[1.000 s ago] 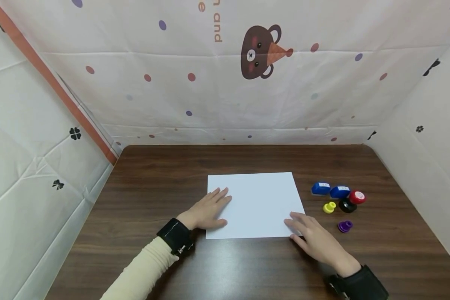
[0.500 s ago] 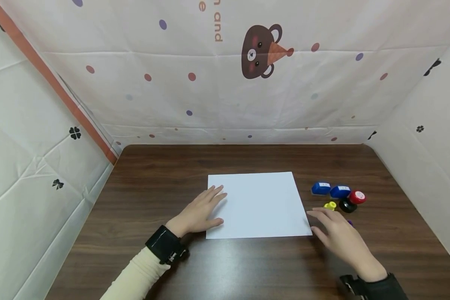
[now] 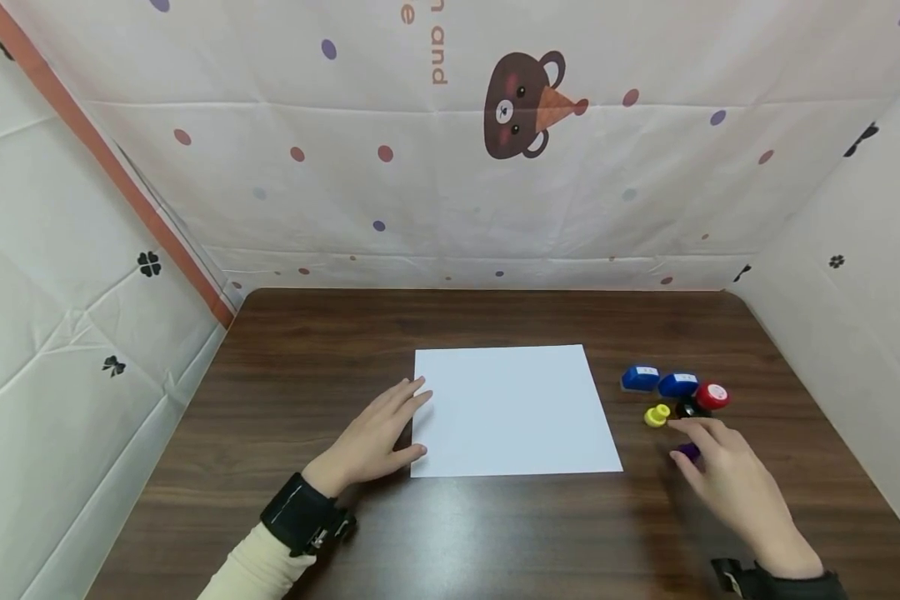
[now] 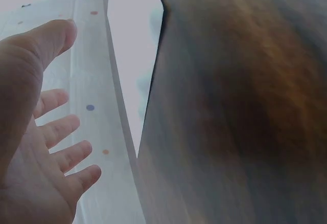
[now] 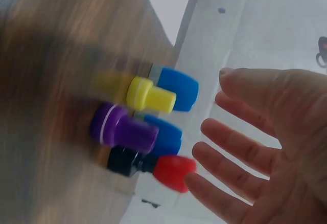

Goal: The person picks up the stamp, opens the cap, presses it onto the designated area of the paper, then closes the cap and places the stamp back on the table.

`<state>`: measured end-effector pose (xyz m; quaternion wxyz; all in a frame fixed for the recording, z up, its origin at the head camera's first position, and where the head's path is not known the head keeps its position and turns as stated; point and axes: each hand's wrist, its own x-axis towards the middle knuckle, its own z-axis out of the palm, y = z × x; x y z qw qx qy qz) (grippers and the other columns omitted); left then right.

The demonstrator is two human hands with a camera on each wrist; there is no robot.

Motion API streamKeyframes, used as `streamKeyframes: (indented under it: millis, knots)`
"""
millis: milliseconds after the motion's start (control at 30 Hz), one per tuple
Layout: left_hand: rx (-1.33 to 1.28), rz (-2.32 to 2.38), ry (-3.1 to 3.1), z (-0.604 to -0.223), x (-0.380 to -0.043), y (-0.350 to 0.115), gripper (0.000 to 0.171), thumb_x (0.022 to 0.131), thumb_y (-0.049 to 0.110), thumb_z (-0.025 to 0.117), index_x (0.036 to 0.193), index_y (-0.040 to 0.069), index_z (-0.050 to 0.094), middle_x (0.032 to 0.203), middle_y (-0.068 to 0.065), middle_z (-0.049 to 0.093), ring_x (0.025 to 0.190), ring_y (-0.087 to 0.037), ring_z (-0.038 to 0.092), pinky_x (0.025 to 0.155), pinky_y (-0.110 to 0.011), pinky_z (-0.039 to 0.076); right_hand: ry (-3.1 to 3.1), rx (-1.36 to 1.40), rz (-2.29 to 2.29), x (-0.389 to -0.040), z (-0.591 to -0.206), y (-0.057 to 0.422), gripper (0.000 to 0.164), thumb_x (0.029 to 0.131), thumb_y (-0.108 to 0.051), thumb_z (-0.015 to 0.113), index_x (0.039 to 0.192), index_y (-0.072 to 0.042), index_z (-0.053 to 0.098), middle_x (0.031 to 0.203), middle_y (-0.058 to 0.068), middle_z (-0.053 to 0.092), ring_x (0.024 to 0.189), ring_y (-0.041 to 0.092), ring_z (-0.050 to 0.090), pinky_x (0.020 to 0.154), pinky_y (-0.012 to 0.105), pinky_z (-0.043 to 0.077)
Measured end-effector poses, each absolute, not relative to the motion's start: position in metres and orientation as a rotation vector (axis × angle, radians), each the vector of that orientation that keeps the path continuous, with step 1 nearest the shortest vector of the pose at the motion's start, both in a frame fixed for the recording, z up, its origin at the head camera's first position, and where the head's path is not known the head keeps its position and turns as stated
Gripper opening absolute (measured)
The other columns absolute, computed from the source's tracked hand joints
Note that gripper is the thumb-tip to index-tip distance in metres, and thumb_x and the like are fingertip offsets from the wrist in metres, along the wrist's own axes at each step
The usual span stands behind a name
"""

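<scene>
A white sheet of paper lies flat mid-table. My left hand is at its left edge with fingers extended and nothing in them. My right hand reaches over a small purple stamp, its thumb and index finger apart on either side of it in the head view. In the right wrist view the purple stamp stands apart from my spread fingers. Just beyond is a yellow stamp of similar shape.
Behind the yellow stamp sit two blue stamps with white labels. A stamp with a red knob and black base is beside them, partly covered by my right hand in the head view. White printed cloth encloses the brown wooden table.
My right hand has left the paper's right corner and moved right to the purple stamp. My left hand has drawn back leftward to the paper's edge. The paper and stamps have stayed put.
</scene>
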<state>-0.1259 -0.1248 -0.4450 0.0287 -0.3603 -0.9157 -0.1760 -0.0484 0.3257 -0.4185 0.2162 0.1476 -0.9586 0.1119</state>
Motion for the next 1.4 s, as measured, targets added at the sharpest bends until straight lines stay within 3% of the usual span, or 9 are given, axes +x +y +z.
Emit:
streamKeyframes:
  millis: [467,933,1400]
  knots:
    - [-0.985,-0.637,-2.771,-0.451,-0.114,-0.141,0.067,0.082,0.032,0.067,0.138,0.009,0.04,0.146,-0.01,0.034,0.131,-0.029,0.036,0.103,-0.047,0.037,-2.784,0.313,0.228,-0.049,-0.432,0.342,0.045,0.06,-0.005,0.079,0.1,0.0,0.061,0.091,0.028,0.056,0.071,0.039,0.058,0.056,0.054,0.05]
    - [-0.93,-0.641,-2.763,-0.452,-0.11,-0.148,0.066,0.083,0.03,0.066,0.14,0.01,0.037,0.146,-0.009,0.034,0.132,-0.026,0.035,0.104,-0.045,0.036,-2.805,0.327,0.228,-0.054,-0.443,0.346,0.034,0.058,0.004,0.078,0.087,0.0,0.061,0.077,0.017,0.055,0.06,0.026,0.055,0.048,0.044,0.048]
    - [-0.931,-0.631,-2.712,-0.453,-0.109,-0.15,0.067,0.082,0.028,0.068,0.139,0.008,0.037,0.144,-0.011,0.035,0.13,-0.027,0.037,0.102,-0.044,0.038,-2.843,0.299,0.298,-0.06,-0.446,0.344,0.026,0.061,0.008,0.076,0.079,-0.001,0.061,0.076,0.013,0.056,0.059,0.019,0.055,0.046,0.041,0.049]
